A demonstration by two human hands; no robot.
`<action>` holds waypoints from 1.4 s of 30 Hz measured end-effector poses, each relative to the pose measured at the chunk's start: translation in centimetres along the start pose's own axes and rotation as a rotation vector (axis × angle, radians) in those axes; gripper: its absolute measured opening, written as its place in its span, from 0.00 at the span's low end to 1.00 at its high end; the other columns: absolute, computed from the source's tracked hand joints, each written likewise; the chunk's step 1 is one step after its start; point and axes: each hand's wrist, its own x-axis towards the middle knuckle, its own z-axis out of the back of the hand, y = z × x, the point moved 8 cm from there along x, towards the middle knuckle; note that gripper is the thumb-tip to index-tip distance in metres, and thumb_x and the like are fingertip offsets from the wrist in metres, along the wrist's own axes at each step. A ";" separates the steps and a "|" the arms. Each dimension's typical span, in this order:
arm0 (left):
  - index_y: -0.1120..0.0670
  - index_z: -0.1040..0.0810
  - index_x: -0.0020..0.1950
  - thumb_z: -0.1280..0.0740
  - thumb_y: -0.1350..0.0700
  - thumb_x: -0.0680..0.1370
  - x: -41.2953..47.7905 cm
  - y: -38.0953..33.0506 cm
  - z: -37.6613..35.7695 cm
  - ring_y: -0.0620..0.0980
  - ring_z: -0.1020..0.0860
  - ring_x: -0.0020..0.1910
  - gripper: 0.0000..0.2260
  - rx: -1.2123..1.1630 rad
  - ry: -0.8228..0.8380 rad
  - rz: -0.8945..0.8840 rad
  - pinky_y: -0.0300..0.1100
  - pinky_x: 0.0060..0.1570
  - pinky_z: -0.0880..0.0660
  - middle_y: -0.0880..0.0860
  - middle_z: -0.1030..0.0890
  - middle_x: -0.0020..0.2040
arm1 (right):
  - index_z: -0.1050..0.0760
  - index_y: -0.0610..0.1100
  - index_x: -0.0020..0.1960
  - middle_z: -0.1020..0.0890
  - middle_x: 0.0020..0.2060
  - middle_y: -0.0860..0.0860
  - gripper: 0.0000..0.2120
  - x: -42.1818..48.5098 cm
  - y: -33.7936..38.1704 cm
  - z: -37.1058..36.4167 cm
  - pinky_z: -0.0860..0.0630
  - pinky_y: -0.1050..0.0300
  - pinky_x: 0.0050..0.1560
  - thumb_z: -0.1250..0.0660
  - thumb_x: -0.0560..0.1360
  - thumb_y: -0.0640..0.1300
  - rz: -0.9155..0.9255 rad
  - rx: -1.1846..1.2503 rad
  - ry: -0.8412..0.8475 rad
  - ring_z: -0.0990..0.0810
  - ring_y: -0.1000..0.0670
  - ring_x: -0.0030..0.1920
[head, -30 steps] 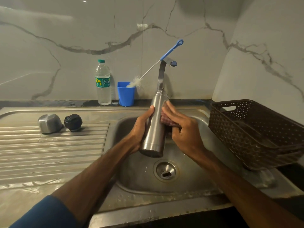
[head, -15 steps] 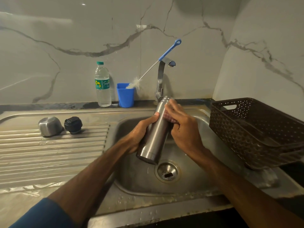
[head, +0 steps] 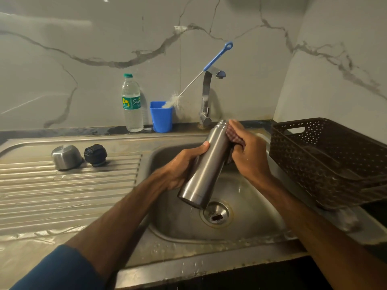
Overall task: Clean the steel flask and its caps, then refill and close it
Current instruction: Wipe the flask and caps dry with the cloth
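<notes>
Flask point(head: 206, 164) tilted further, cloth point(head: 234, 136) nearer neck

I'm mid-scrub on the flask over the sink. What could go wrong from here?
The wet, tilted flask is gripped by the left hand alone while the right hand rubs a cloth near its neck; it may slip into the sink. Its mouth sits close to the tap, so a stroke might knock it.
</notes>
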 end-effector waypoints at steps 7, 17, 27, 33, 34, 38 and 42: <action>0.60 0.27 0.73 0.35 0.38 0.81 0.2 0.7 0.6 0.61 0.20 0.57 0.31 -0.081 -0.031 0.007 0.59 0.65 0.24 0.69 0.22 0.66 | 0.29 0.40 0.76 0.21 0.69 0.44 0.33 0.1 -1.3 -1.0 0.26 0.46 0.72 0.37 0.72 0.25 -0.079 0.026 0.043 0.22 0.47 0.69; 0.60 0.23 0.67 0.39 0.35 0.82 0.8 0.6 1.1 0.56 0.16 0.46 0.30 -0.107 -0.149 -0.028 0.47 0.47 0.17 0.61 0.16 0.52 | 0.22 0.42 0.71 0.18 0.65 0.47 0.25 -0.4 0.2 -0.5 0.27 0.58 0.71 0.32 0.75 0.29 0.008 -0.022 0.027 0.20 0.49 0.66; 0.57 0.25 0.66 0.36 0.35 0.80 0.3 -0.1 6.3 0.54 0.16 0.41 0.28 -0.336 -0.414 -0.084 0.47 0.41 0.18 0.59 0.15 0.47 | 0.20 0.46 0.69 0.12 0.52 0.49 0.22 -5.7 7.2 -3.1 0.17 0.65 0.46 0.25 0.74 0.41 0.174 -0.086 0.412 0.15 0.56 0.43; 0.54 0.25 0.64 0.37 0.35 0.81 0.6 -0.5 7.8 0.56 0.16 0.45 0.24 -0.322 -0.465 -0.148 0.50 0.46 0.18 0.59 0.16 0.49 | 0.15 0.47 0.61 0.11 0.49 0.50 0.17 -6.0 8.5 -3.0 0.15 0.59 0.48 0.26 0.72 0.40 0.261 0.040 0.429 0.12 0.53 0.44; 0.53 0.25 0.65 0.36 0.34 0.80 0.7 -0.5 7.7 0.56 0.16 0.46 0.25 -0.311 -0.459 -0.148 0.52 0.49 0.17 0.60 0.16 0.50 | 0.15 0.47 0.60 0.12 0.49 0.51 0.17 -5.7 7.9 -2.9 0.16 0.62 0.47 0.26 0.72 0.39 0.226 0.038 0.399 0.13 0.54 0.44; 0.56 0.25 0.69 0.37 0.34 0.80 0.8 -0.3 6.2 0.55 0.15 0.43 0.29 -0.278 -0.429 -0.141 0.48 0.42 0.17 0.60 0.15 0.50 | 0.16 0.45 0.61 0.12 0.49 0.48 0.19 -5.4 6.3 -2.8 0.19 0.67 0.45 0.28 0.71 0.35 0.139 -0.045 0.316 0.14 0.54 0.43; 0.58 0.25 0.68 0.38 0.34 0.81 0.7 -0.4 7.0 0.55 0.15 0.39 0.30 -0.370 -0.442 -0.164 0.47 0.38 0.18 0.60 0.16 0.45 | 0.19 0.42 0.66 0.17 0.63 0.46 0.25 -5.8 8.1 -2.7 0.22 0.63 0.64 0.33 0.69 0.35 0.268 0.041 0.280 0.16 0.51 0.60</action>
